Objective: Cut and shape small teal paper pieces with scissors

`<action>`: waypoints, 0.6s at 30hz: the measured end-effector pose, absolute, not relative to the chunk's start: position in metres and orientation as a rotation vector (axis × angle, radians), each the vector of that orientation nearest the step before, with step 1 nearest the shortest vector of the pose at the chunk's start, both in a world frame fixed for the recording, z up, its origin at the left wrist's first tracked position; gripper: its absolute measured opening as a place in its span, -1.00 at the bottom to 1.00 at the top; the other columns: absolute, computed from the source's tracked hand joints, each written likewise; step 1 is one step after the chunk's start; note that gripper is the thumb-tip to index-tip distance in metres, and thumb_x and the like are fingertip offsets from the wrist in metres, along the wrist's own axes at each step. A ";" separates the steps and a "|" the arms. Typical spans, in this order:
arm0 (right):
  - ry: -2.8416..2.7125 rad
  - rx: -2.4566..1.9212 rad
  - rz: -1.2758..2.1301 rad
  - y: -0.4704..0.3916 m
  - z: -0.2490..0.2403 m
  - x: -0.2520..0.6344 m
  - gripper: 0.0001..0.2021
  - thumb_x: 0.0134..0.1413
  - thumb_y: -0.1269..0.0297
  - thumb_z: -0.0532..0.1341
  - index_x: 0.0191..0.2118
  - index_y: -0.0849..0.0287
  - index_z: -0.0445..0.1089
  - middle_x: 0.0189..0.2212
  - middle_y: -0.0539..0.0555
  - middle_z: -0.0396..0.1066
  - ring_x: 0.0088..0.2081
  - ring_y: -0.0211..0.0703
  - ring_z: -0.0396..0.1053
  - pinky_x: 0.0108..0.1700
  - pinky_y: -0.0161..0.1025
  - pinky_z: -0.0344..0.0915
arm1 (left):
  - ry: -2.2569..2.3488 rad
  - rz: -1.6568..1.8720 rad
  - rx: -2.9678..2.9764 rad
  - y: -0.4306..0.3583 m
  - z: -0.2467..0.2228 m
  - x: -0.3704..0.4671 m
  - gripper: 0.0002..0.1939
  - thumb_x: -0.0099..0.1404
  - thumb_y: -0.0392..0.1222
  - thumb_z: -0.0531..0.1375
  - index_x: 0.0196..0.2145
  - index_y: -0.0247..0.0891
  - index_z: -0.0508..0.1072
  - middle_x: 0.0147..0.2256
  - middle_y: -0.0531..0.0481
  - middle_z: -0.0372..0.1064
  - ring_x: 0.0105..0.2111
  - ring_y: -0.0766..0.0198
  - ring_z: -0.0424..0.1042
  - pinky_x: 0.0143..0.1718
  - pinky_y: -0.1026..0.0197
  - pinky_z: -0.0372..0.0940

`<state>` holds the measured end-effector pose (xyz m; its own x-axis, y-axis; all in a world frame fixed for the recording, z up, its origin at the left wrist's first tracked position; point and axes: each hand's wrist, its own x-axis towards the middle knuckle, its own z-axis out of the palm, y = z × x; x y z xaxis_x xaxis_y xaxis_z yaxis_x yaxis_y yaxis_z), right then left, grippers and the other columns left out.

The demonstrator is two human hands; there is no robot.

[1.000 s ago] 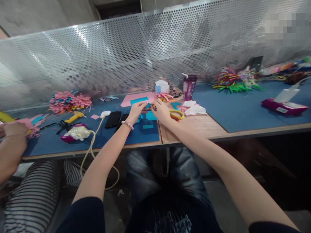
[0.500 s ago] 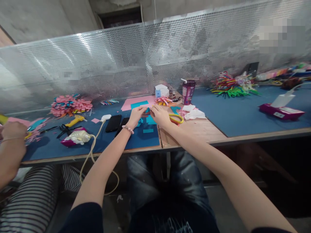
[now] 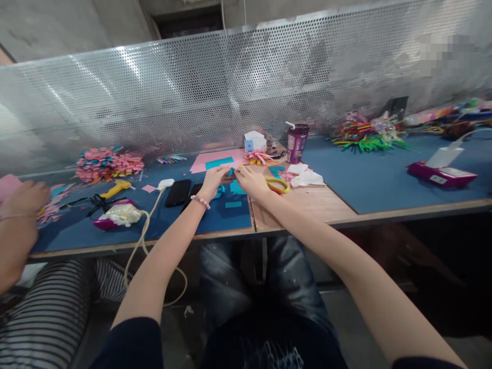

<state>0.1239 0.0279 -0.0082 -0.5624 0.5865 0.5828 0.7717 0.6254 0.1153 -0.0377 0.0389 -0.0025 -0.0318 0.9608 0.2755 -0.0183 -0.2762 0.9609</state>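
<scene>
My left hand and my right hand meet above the blue mat, fingertips closed together on a small piece of blue paper. My fingers cover most of it. Loose blue paper lies beneath my hands, and a small blue strip rests nearer the table edge. Just right of my right hand are yellow-handled scissors, partly hidden by that hand. Behind my hands, a blue sheet lies on a larger pink sheet.
Left of my hands lie a black phone, a yellow glue gun and a pink paper pile. A purple cup stands behind white tissue. A co-worker's hand is at far left.
My hands stay together on the blue paper with hardly any movement. At far left, the co-worker's hand now has pink paper by it, and the yellow object there is out of sight.
</scene>
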 end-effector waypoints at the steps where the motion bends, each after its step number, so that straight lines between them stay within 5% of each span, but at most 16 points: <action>1: -2.358 -1.065 -0.506 0.028 -0.008 0.124 -0.63 0.30 0.38 -0.15 0.08 0.23 0.26 -0.05 0.26 0.28 -0.02 0.00 0.19 -0.32 -0.24 0.23 | 1.066 1.442 1.377 0.039 -0.003 -0.038 -0.78 0.05 -0.09 0.27 -0.48 -0.30 0.36 -0.55 0.05 0.33 -0.46 0.23 0.47 -0.38 0.19 0.40; 18: -2.444 -1.086 -0.590 0.022 -0.011 0.121 -0.57 0.31 0.41 -0.25 0.08 0.33 0.25 0.00 0.34 0.24 0.01 0.06 0.19 -0.24 -0.18 0.28 | 1.146 1.426 1.391 0.042 -0.007 -0.042 -0.77 0.05 -0.10 0.29 -0.54 -0.31 0.38 -0.65 0.12 0.16 -0.64 0.41 0.24 -0.59 0.33 0.23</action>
<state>0.1208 0.0217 -0.0107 -0.6179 0.5948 0.5142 0.7639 0.6091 0.2134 -0.0416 0.0423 -0.0074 -0.0554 0.9659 0.2528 0.0389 -0.2509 0.9672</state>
